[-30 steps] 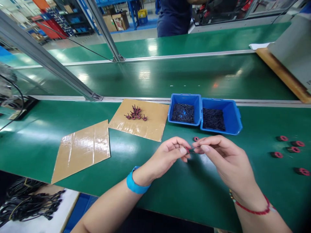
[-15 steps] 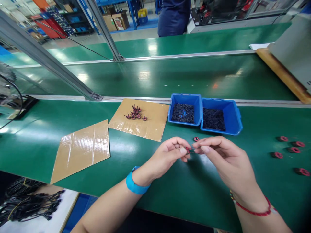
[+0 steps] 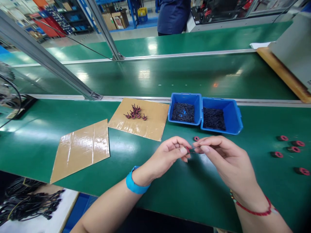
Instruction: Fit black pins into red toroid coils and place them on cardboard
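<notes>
The reference item is the small blue bin (image 3: 171, 116), which stands on the green desk (image 3: 136, 161) and contains thin dark pieces (image 3: 182, 112).

Below the small blue bin, nearer the wearer, the left hand (image 3: 173, 151) has thumb and fingers clamped on a small red core (image 3: 188, 149). The right hand (image 3: 220, 152) is located below and to the right of the small blue bin. Its thumb and fingertips are pinched together at the fine wires (image 3: 193, 152), which extend from the small red core. The fingertips of the two hands are close to each other, with a narrow gap between them. The wires are too fine to count.

A loose core (image 3: 196, 138) lies on the desk just below and to the right of the small blue bin, beside the right hand's fingertips. The large blue bin (image 3: 232, 116) adjoins the small blue bin on its right side and contains dark pieces of similar appearance.

Directly left of the small blue bin lies a cardboard sheet (image 3: 148, 129), carrying a cluster of cores with dark leads (image 3: 135, 111). A second cardboard sheet (image 3: 82, 149) lies farther left and lower. Well to the right of the small blue bin, five red-and-black cores (image 3: 293, 149) are laid out, spaced irregularly.
</notes>
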The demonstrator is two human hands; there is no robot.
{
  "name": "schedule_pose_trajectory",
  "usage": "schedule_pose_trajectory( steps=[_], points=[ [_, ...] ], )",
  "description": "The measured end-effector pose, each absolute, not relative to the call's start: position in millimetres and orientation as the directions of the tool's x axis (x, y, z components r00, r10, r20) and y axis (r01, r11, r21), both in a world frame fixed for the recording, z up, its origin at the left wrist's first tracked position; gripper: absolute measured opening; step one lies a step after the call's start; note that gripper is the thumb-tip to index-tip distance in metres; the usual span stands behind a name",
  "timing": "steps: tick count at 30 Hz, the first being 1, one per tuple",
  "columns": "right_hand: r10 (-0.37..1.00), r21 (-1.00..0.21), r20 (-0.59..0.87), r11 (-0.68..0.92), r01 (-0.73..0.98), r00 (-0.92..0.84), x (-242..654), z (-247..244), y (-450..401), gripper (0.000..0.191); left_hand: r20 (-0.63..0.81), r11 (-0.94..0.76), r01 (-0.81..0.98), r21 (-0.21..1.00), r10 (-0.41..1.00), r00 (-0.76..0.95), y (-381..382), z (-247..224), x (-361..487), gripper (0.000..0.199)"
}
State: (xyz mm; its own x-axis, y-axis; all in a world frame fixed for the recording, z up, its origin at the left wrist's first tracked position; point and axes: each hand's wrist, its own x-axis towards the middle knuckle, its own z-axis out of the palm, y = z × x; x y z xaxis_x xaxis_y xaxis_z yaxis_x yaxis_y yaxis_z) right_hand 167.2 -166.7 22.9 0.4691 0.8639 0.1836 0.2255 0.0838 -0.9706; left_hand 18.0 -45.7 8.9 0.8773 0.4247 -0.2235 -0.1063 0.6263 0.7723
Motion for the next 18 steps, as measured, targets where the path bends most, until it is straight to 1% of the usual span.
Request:
schedule_pose_trajectory(
  steps=[5, 9, 12, 16, 18],
  points=[
    [0.869, -0.97, 0.163, 0.055, 0.236, 0.466, 168.1, 22.0, -166.7, 0.008, -0.218, 0.623, -0.109, 0.775, 0.424, 0.879, -46.7, 9.0, 17.7, 0.024],
    [0.871, -0.97, 0.107, -0.015, 0.243, 0.48, 170.3, 19.2, -165.9, 0.004, -0.208, 0.616, -0.12, 0.779, 0.434, 0.876, -46.8, 8.7, 17.6, 0.023],
    [0.875, -0.969, 0.08, -0.043, 0.242, 0.478, 171.3, 19.1, -165.1, 0.008, -0.196, 0.601, -0.123, 0.79, 0.437, 0.878, -46.4, 8.0, 17.3, 0.023],
    [0.882, -0.956, 0.123, -0.018, 0.293, 0.455, 171.8, 22.0, -164.3, 0.018, -0.186, 0.57, -0.118, 0.813, 0.446, 0.876, -45.8, 7.6, 16.9, 0.024],
    [0.88, -0.942, 0.159, 0.0, 0.335, 0.447, 171.9, 22.7, -164.4, 0.019, -0.193, 0.564, -0.11, 0.818, 0.45, 0.872, -45.7, 8.0, 16.7, 0.022]
  ],
)
